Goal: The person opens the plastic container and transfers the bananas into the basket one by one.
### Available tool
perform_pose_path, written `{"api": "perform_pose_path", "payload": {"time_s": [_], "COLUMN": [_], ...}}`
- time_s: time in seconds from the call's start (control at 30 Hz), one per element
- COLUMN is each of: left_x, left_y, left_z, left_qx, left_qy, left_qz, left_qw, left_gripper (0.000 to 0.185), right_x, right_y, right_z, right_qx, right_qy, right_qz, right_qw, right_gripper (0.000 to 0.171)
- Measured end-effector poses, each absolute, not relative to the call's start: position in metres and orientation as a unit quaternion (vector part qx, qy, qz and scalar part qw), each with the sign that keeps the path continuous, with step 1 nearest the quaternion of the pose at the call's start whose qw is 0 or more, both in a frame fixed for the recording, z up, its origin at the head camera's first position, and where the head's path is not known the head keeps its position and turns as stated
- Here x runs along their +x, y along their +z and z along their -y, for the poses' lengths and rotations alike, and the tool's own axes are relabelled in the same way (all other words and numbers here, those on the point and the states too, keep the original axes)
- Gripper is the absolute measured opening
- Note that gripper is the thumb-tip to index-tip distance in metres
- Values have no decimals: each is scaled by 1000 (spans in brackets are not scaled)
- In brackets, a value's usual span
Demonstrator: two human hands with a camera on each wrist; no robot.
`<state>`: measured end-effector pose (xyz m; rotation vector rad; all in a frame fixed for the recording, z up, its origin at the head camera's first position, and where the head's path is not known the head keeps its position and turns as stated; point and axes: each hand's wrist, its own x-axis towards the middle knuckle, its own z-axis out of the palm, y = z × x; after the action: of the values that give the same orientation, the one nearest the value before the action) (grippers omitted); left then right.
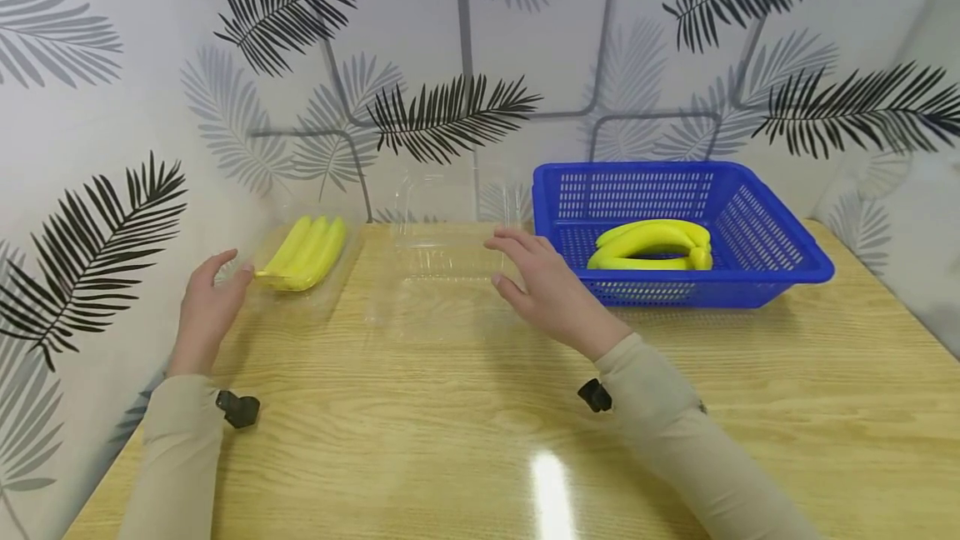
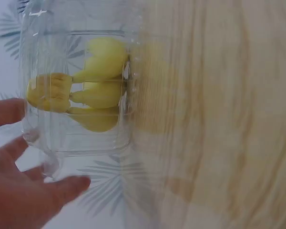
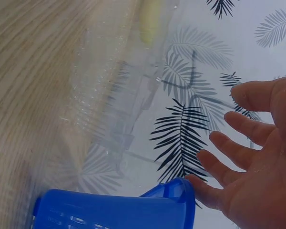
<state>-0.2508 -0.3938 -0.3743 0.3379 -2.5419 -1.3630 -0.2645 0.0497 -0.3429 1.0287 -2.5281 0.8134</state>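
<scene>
A clear plastic clamshell box (image 1: 300,269) at the back left of the wooden table holds a bunch of yellow bananas (image 1: 306,253). My left hand (image 1: 213,294) is open just beside its near left corner; in the left wrist view its fingers (image 2: 62,188) sit by the box (image 2: 76,95) with the bananas (image 2: 93,90) inside. A second clear box (image 1: 442,261) stands open in the middle. My right hand (image 1: 536,277) hovers open at its right edge, fingers (image 3: 229,148) spread. More bananas (image 1: 652,244) lie in a blue basket (image 1: 757,232).
The patterned wall runs close behind the boxes and along the left side. The blue basket's corner (image 3: 171,200) lies right by my right hand. The wooden table (image 1: 480,440) stretches toward me in front of both hands.
</scene>
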Motion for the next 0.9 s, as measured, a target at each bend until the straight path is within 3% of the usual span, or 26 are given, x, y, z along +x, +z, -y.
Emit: {"api": "perform_pose_path", "payload": {"time_s": [0.17,0.5,0.67,0.9], "left_x": [-249,-234,-225,-223], "left_y": [-378,-365,-357,-355], "left_z": [401,415,428,439], "left_qx": [102,69,64,49], "left_qy": [-551,-529,-520,-525], "left_qz": [824,846,851,848], "left_qw": [77,14,-40,-58], "left_gripper": [69,70,76,68], "right_x": [-265,-259,-248,-218], "right_y": [-345,-340,-342,-356], "right_z": [-49,-41,-18,29], "right_qx": [358,368,400,455], "right_qy": [281,285,272,283], "right_qz": [879,876,866,842], "right_qw": [140,129,123,68], "right_gripper": [44,44,45,45]}}
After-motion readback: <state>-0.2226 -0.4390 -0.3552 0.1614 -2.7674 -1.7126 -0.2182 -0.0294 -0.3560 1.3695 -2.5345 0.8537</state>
